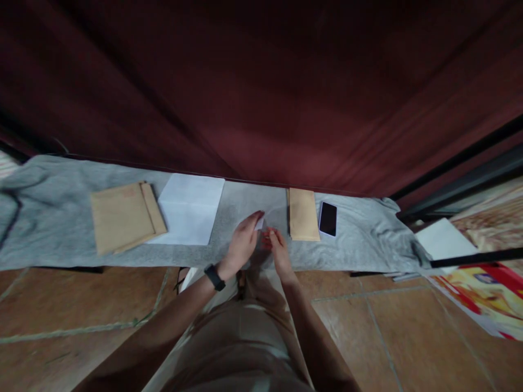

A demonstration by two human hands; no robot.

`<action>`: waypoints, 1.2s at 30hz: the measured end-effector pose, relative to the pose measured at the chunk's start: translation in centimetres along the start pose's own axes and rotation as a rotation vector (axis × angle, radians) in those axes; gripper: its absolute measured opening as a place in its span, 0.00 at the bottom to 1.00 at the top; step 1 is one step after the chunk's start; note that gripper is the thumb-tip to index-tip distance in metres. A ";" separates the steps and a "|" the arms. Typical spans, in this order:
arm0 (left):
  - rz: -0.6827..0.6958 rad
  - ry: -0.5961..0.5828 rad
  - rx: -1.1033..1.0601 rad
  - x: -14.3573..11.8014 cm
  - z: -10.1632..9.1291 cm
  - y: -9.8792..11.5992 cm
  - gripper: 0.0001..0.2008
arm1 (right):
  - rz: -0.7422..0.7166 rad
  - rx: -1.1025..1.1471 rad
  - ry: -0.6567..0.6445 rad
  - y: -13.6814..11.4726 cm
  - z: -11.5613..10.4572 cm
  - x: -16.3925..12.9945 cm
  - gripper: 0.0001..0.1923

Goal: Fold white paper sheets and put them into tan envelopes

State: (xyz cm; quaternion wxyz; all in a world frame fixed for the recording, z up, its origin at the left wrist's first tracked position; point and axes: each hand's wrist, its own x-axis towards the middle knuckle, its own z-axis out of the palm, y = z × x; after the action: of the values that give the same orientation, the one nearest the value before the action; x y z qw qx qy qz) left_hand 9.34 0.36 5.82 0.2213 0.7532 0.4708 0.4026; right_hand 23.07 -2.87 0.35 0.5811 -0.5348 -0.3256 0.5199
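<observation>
My left hand [242,239], with a dark watch [214,276] on its wrist, is closed on a small piece of white paper [260,222] over the grey cloth. Just to the right, my right hand [278,247] has its fingers a little apart, pointing toward the left hand, and nothing shows in them. White paper sheets [190,209] with a crease lie flat left of my hands. Brown envelopes [120,218] overlap the sheets' left edge. Another brown envelope [303,215] lies right of my right hand, beside a dark-screened phone [328,219].
A grey cloth [359,239] covers the long narrow surface. Dark red fabric [261,109] hangs along its far side. At the right are dark metal bars [457,158], a white flat item [445,239] and a colourful printed box [486,296]. Brown tiles [359,326] cover the floor.
</observation>
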 end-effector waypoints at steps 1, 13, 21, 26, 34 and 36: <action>-0.100 0.079 -0.144 0.3 0.0 0.4 0.20 | 0.018 0.031 -0.003 -0.1 0.1 0.0 0.23; -0.682 0.485 -0.832 0.0 0.8 -3.5 0.21 | -0.053 -0.214 0.034 1.5 0.2 1.4 0.15; -0.575 0.126 -0.078 -2.0 -1.1 -7.7 0.27 | -0.172 -0.495 0.111 1.9 -1.5 3.4 0.13; -0.590 -0.086 0.236 -2.1 -1.4 -6.7 0.28 | -0.299 -0.881 0.175 1.5 -1.0 3.3 0.20; -0.577 -0.220 0.428 -1.9 -1.5 -5.9 0.28 | -0.561 -1.230 -0.070 2.3 1.8 1.7 0.23; -0.512 -0.197 0.495 -2.3 -1.5 -5.9 0.27 | -0.559 -1.315 -0.123 2.7 2.3 1.4 0.24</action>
State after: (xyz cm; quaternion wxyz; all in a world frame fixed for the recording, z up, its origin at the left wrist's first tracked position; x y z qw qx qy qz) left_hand 4.50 0.95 1.58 0.1703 0.6770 0.7034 0.1337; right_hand 20.55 -1.22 -2.03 0.2304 -0.6407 -0.7284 0.0767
